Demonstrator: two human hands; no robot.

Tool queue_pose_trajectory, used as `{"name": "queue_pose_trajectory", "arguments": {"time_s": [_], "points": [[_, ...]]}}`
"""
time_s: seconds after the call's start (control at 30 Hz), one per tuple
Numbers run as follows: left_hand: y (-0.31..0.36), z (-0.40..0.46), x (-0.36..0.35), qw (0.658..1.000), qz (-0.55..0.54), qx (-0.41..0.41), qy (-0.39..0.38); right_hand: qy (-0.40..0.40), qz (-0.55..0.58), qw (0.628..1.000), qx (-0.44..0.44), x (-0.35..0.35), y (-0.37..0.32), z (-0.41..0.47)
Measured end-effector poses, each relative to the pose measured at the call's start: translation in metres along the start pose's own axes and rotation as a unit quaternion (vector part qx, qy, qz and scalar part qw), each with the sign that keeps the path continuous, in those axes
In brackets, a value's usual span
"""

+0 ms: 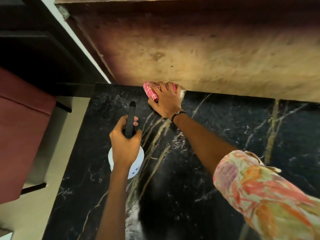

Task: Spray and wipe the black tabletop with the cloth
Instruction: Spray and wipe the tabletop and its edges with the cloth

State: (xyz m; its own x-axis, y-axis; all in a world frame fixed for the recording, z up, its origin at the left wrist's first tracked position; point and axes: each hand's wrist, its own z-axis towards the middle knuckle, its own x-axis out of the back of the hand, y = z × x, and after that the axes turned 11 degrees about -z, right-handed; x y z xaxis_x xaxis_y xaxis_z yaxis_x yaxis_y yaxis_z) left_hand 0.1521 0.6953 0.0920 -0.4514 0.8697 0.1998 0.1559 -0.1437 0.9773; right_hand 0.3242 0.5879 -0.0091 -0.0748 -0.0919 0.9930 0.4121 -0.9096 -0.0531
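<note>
The black tabletop [216, 135] has white and gold veins and fills the lower middle of the head view. My right hand [167, 101] presses a bunched pink checked cloth [150, 91] onto the tabletop's far edge, against the wall. My left hand [125, 143] grips the neck of a white spray bottle [136, 163] with a black trigger head [130, 118]; the nozzle points away from me. The bottle hangs over the tabletop's left part, and my hand hides most of its body.
A stained beige wall [207, 49] rises directly behind the tabletop. A maroon padded seat [19, 127] stands to the left, across a strip of pale floor [57, 135]. Dark furniture [34, 40] fills the upper left. The tabletop's left edge runs diagonally.
</note>
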Motion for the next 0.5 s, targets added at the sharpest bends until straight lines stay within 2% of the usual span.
{"name": "queue_pose_trajectory", "arguments": {"time_s": [0.5], "points": [[0.036,-0.101,-0.205,0.997,-0.015,0.009,-0.08,0.011,-0.028,0.996,-0.089,0.031,0.263,-0.144]]}}
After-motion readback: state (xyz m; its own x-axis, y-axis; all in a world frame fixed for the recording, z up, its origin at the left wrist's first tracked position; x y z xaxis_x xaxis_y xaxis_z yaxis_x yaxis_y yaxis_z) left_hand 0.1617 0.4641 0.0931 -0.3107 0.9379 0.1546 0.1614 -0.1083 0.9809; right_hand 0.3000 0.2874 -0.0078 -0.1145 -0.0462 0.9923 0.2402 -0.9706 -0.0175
